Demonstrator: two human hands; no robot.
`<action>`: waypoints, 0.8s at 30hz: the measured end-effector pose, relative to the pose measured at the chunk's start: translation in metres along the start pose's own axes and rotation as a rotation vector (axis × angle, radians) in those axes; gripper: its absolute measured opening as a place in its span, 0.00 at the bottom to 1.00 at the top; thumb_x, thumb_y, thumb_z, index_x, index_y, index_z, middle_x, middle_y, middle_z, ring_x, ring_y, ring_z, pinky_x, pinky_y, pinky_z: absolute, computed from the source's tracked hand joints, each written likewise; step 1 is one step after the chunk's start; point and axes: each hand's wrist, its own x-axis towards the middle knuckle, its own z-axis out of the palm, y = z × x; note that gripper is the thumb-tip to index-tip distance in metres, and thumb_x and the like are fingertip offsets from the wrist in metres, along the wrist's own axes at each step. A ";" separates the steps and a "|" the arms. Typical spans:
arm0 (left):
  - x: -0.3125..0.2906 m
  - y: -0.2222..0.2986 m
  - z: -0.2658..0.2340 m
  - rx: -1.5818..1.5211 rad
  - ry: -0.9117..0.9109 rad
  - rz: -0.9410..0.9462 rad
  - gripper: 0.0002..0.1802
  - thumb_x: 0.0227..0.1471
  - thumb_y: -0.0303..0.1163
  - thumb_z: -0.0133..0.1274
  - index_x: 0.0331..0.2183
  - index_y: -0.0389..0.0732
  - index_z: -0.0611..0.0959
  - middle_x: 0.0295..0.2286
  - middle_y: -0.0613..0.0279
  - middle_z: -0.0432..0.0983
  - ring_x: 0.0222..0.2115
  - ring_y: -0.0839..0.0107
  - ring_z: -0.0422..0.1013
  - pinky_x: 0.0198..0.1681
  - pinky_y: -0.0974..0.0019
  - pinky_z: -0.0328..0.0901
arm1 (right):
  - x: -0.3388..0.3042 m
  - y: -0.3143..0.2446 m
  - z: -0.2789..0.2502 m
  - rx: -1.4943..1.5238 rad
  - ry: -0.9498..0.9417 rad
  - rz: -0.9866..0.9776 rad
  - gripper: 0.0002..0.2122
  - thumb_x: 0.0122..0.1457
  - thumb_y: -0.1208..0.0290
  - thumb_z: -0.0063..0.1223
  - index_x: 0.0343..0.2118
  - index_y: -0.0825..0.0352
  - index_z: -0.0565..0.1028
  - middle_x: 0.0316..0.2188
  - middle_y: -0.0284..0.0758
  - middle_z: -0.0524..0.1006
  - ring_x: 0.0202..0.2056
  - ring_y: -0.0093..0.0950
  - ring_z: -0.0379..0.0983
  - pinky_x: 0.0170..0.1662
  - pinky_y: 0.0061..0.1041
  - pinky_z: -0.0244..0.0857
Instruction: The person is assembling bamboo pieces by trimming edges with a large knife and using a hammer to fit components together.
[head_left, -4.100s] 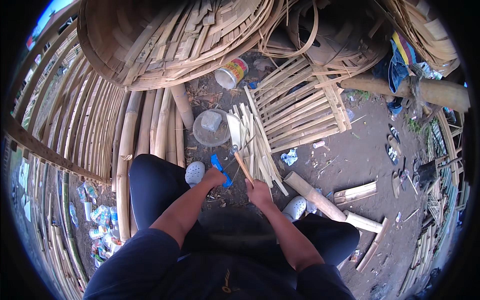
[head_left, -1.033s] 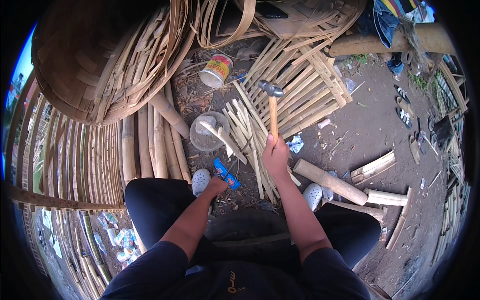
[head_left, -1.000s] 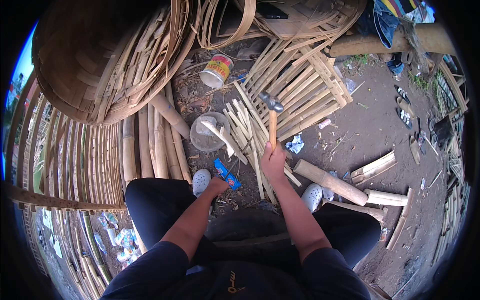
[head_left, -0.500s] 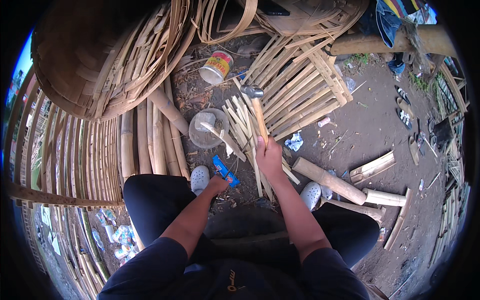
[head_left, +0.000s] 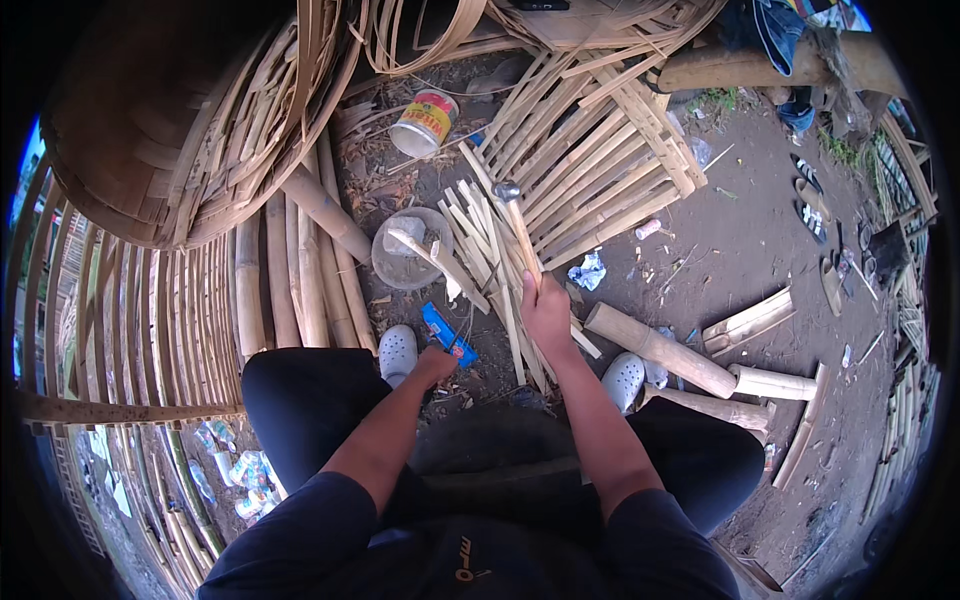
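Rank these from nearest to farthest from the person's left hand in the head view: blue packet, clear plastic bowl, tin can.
1. blue packet: touching the left hand.
2. clear plastic bowl: ahead, slightly left.
3. tin can: far ahead, by the woven bamboo.

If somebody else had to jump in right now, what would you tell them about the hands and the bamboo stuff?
Right hand grips a wooden-handled hammer, head down on the fanned bamboo strips.
Left hand rests low by the blue tool on the ground; whether it grips anything is unclear.
A woven bamboo panel lies just beyond the strips; the clear bowl and tin can sit nearby.
Done: strips laid out. Left: the loose strips are not joined yet.
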 end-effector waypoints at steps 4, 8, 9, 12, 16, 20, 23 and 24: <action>0.010 -0.008 0.005 0.061 -0.002 -0.058 0.16 0.42 0.37 0.50 0.28 0.32 0.82 0.23 0.43 0.78 0.26 0.53 0.77 0.33 0.56 0.70 | -0.022 0.024 0.025 -0.015 -0.070 0.017 0.16 0.61 0.62 0.47 0.27 0.73 0.69 0.17 0.53 0.72 0.23 0.52 0.73 0.25 0.46 0.66; -0.005 0.026 0.008 0.109 -0.053 -0.039 0.18 0.45 0.41 0.53 0.21 0.33 0.79 0.17 0.52 0.74 0.16 0.63 0.70 0.21 0.61 0.64 | -0.074 0.106 0.048 -0.363 -0.415 0.177 0.20 0.62 0.57 0.43 0.29 0.74 0.72 0.18 0.52 0.73 0.26 0.52 0.74 0.31 0.47 0.69; -0.016 0.021 0.001 0.143 -0.032 -0.019 0.21 0.46 0.42 0.54 0.16 0.33 0.77 0.13 0.57 0.73 0.10 0.68 0.67 0.15 0.63 0.60 | -0.074 0.098 0.048 -0.356 -0.431 0.206 0.21 0.62 0.56 0.42 0.29 0.74 0.73 0.19 0.52 0.74 0.26 0.52 0.74 0.32 0.47 0.70; 0.004 -0.005 0.006 0.121 -0.035 -0.137 0.18 0.47 0.40 0.52 0.16 0.35 0.76 0.13 0.57 0.71 0.10 0.68 0.66 0.14 0.64 0.60 | -0.043 0.056 0.039 -0.249 -0.377 0.203 0.20 0.62 0.56 0.43 0.29 0.74 0.73 0.18 0.52 0.74 0.26 0.52 0.74 0.31 0.46 0.70; 0.011 -0.019 0.014 -0.143 -0.064 -0.084 0.12 0.44 0.33 0.51 0.18 0.35 0.76 0.13 0.58 0.71 0.10 0.69 0.66 0.12 0.65 0.59 | 0.012 -0.017 0.009 0.004 -0.124 0.066 0.18 0.61 0.61 0.47 0.22 0.73 0.72 0.15 0.52 0.73 0.21 0.50 0.73 0.25 0.44 0.68; 0.008 -0.019 0.007 0.073 -0.082 -0.070 0.19 0.44 0.39 0.49 0.16 0.33 0.78 0.14 0.48 0.74 0.18 0.60 0.74 0.24 0.59 0.68 | -0.010 0.013 0.029 0.242 0.024 0.033 0.16 0.60 0.65 0.49 0.22 0.74 0.70 0.14 0.52 0.71 0.19 0.51 0.72 0.23 0.44 0.65; 0.021 -0.011 0.017 0.111 -0.126 -0.067 0.18 0.42 0.38 0.49 0.14 0.33 0.78 0.13 0.48 0.73 0.17 0.60 0.74 0.23 0.60 0.68 | -0.077 0.103 0.057 -0.156 -0.265 0.119 0.18 0.61 0.60 0.45 0.25 0.74 0.71 0.17 0.54 0.73 0.22 0.52 0.73 0.27 0.46 0.68; 0.008 0.014 0.018 0.140 -0.153 -0.080 0.17 0.41 0.36 0.48 0.14 0.33 0.78 0.13 0.49 0.73 0.16 0.59 0.74 0.23 0.61 0.68 | -0.090 0.129 0.057 -0.254 -0.320 0.143 0.20 0.62 0.58 0.44 0.25 0.74 0.72 0.17 0.54 0.73 0.22 0.53 0.73 0.28 0.47 0.68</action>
